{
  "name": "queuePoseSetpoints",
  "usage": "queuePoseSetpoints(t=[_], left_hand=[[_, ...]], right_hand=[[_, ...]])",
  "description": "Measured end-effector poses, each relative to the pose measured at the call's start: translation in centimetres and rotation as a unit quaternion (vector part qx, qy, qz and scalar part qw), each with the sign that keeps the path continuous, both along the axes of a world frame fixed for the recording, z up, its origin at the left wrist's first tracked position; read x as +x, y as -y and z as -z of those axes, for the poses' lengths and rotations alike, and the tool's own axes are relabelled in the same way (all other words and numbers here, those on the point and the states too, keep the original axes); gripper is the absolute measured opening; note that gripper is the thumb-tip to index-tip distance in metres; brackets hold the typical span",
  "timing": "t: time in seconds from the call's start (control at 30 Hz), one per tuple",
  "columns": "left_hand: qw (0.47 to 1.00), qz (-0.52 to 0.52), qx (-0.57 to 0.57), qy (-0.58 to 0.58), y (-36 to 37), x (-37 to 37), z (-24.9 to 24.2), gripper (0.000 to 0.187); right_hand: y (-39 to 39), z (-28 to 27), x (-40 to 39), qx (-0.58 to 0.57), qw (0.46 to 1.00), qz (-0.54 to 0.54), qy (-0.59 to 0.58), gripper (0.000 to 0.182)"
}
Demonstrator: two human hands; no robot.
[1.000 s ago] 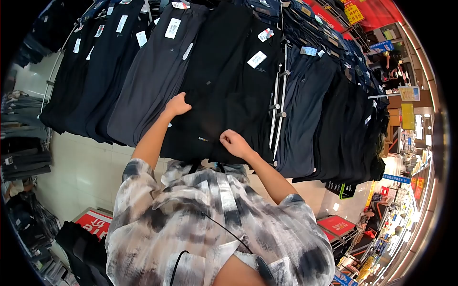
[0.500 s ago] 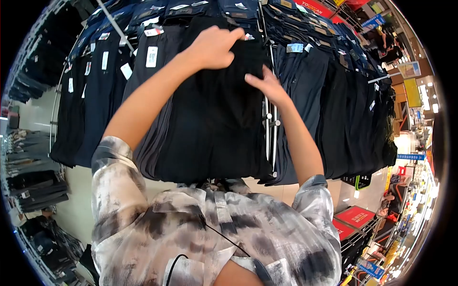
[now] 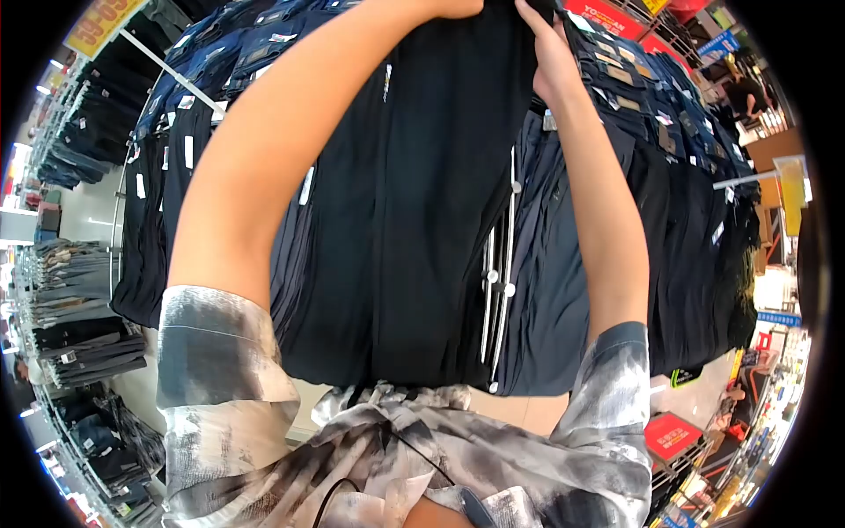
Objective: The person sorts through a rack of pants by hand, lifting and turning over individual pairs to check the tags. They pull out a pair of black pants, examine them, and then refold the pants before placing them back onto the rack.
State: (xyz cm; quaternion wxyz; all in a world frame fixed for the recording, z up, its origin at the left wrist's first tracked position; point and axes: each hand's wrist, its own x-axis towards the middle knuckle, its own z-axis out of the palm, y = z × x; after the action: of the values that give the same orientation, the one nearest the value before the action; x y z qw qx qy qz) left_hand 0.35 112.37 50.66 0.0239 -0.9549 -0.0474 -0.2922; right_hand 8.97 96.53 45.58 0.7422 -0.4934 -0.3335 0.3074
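A pair of black trousers (image 3: pixel 449 167) hangs stretched downward in front of me, its upper end lifted to the top of the view. My left hand (image 3: pixel 459 8), partly cut off by the upper edge, is closed on the top of the trousers. At their right side my right hand (image 3: pixel 553 62) grips the cloth, with its thumb in front and the other fingers mostly hidden. The lower legs overlap more dark trousers (image 3: pixel 330 290) hanging on the rack beneath.
Metal rack rails (image 3: pixel 499 290) stand just right of the trousers. Dark blue trousers (image 3: pixel 550 264) hang beyond them. Folded jeans (image 3: pixel 264 53) with tags lie along the top. A white bar (image 3: pixel 172 70) carries a price sign (image 3: pixel 101 22). Grey clothes (image 3: pixel 79 282) hang at the left.
Both hands have risen toward the top of the view, lifting the black trousers by their upper end. Earlier the right hand was open beside the trousers; now it grips them.
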Motion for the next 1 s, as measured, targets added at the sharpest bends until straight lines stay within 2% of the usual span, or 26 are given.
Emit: queuePoseSetpoints(t=[0.07, 0.1, 0.13, 0.17, 0.23, 0.3, 0.37, 0.43, 0.47, 0.5, 0.57, 0.63, 0.7, 0.77, 0.83, 0.87, 1.0], left_hand=[[0.985, -0.05, -0.11, -0.125, -1.0, 2.2, 2.3, 0.032], [0.998, 0.01, -0.036, -0.05, -2.7, 3.1, 4.7, 0.034], [0.998, 0.023, -0.033, -0.046, -4.0, 4.2, 6.9, 0.038], [0.997, 0.065, 0.027, 0.038, -6.7, 5.7, 11.4, 0.047], [0.999, -0.002, 0.002, -0.045, -5.8, 5.2, 14.6, 0.052], [0.999, -0.028, -0.031, -0.025, -5.6, 4.2, 18.9, 0.055], [0.996, -0.059, -0.062, 0.033, -3.6, 1.7, 23.1, 0.057], [0.989, -0.064, -0.129, 0.026, -0.1, -2.3, 27.0, 0.058], [0.984, -0.076, -0.162, 0.001, 2.4, -4.9, 28.5, 0.059], [0.977, -0.087, -0.193, -0.025, 4.9, -7.5, 29.9, 0.059], [0.949, -0.104, -0.286, -0.081, 10.2, -12.8, 32.7, 0.061], [0.916, -0.118, -0.359, -0.136, 15.5, -17.4, 34.5, 0.063], [0.883, -0.138, -0.401, -0.2, 20.1, -21.0, 35.8, 0.066], [0.856, -0.145, -0.424, -0.259, 23.5, -23.3, 37.1, 0.068], [0.849, -0.132, -0.402, -0.315, 25.6, -25.0, 39.4, 0.069], [0.853, -0.121, -0.397, -0.318, 25.7, -25.3, 40.6, 0.069], [0.869, -0.083, -0.389, -0.295, 24.8, -24.7, 43.3, 0.069]], right_hand=[[-1.5, 2.7, 1.6, -0.012, 0.999, 0.03, -0.01, 0.067], [-2.2, 4.2, 2.1, -0.013, 0.999, 0.037, -0.035, 0.061], [-3.0, 6.1, 3.0, -0.021, 0.998, 0.043, -0.045, 0.059], [-4.0, 8.1, 3.9, -0.028, 0.997, 0.049, -0.055, 0.058], [-5.8, 13.2, 5.8, -0.056, 0.991, 0.052, -0.112, 0.058], [-6.6, 17.0, 6.3, -0.091, 0.981, 0.031, -0.167, 0.063], [-8.2, 23.8, 7.8, -0.119, 0.979, 0.053, -0.16, 0.066], [-9.3, 30.2, 9.1, -0.176, 0.959, 0.132, -0.18, 0.069], [-8.9, 29.9, 8.5, -0.155, 0.96, 0.174, -0.157, 0.068], [-9.3, 31.9, 9.6, -0.161, 0.958, 0.212, -0.108, 0.063], [-9.6, 32.9, 10.4, -0.151, 0.965, 0.204, -0.069, 0.059], [-10.1, 32.6, 10.0, -0.184, 0.95, 0.251, 0.015, 0.061], [-10.8, 33.8, 10.6, -0.247, 0.915, 0.313, 0.057, 0.074], [-11.1, 36.4, 12.7, -0.262, 0.919, 0.29, 0.056, 0.077], [-11.0, 36.5, 13.1, -0.287, 0.906, 0.3, 0.086, 0.078], [-11.0, 35.7, 11.9, -0.244, 0.918, 0.309, 0.041, 0.075], [-11.2, 33.7, 10.2, -0.23, 0.913, 0.325, 0.083, 0.071]])
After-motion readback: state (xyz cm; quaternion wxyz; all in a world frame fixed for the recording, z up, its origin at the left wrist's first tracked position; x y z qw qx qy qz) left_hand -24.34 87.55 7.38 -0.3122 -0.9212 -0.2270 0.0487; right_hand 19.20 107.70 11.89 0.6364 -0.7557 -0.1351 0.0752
